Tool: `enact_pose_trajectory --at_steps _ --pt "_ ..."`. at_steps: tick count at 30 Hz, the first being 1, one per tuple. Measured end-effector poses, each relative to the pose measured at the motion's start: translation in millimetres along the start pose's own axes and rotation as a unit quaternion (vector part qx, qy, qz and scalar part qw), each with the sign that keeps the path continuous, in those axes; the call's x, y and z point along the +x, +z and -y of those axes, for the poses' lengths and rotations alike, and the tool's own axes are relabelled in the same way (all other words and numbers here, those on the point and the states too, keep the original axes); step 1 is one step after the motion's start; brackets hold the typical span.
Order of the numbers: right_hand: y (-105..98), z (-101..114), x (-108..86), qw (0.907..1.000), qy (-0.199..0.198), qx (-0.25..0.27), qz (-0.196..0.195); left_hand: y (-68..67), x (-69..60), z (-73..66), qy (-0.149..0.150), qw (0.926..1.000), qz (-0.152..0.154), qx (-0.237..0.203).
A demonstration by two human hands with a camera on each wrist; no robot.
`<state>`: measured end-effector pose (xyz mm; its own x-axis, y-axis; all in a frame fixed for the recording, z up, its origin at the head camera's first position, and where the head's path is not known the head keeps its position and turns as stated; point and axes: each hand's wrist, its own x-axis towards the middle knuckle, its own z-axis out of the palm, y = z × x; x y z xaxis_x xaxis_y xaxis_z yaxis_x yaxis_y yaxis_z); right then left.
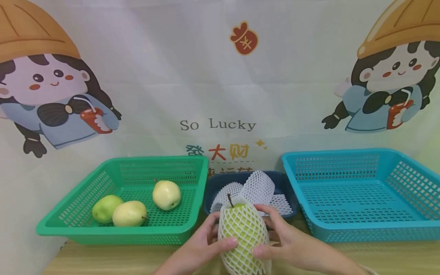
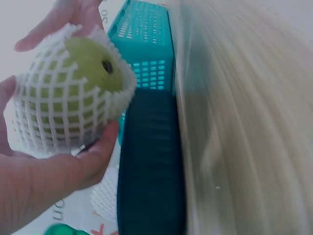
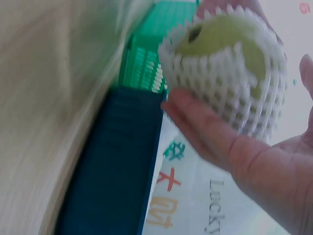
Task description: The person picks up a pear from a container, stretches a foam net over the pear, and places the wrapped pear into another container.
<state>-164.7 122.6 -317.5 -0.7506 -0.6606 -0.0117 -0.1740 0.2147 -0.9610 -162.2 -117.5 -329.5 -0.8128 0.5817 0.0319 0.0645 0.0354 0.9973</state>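
Foam-netted pear, gripped by left hand and right hand; sleeving seems underway, probably needing gentle straightening next.

At lower right the right hand holds a fruit in a white net, the left hand at the top edge, a green basket upper centre, a navy tray lower left.
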Motion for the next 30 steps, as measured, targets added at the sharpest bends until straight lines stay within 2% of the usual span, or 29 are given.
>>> enact_pose_trajectory --at_steps 4,8,13,20,27,30 --pt "12.2 -4.1 3.0 0.9979 0.002 -0.047 -0.043 7.2 -0.9 -0.5 0.000 0.9995 -0.014 0.028" --pt "17.6 -6.3 4.1 0.9948 0.006 -0.068 -0.076 11.1 -1.8 -0.5 -0.017 0.9991 -0.017 0.034" --pt "19.1 -3.0 4.7 0.9930 0.018 -0.070 -0.093 11.1 -2.9 -1.4 -0.021 0.9990 -0.015 0.035" --pt "18.7 1.5 4.4 0.9904 0.000 -0.070 -0.119 10.4 -3.1 -5.8 -0.022 0.9980 -0.012 0.059" --pt "14.3 2.6 4.6 0.9881 0.009 -0.074 -0.134 6.3 -4.2 -8.5 -0.030 0.9968 -0.012 0.073" --pt "11.5 4.0 3.7 0.9846 0.009 -0.085 -0.152 0.8 -5.5 -9.8 -0.014 0.9956 -0.014 0.092"
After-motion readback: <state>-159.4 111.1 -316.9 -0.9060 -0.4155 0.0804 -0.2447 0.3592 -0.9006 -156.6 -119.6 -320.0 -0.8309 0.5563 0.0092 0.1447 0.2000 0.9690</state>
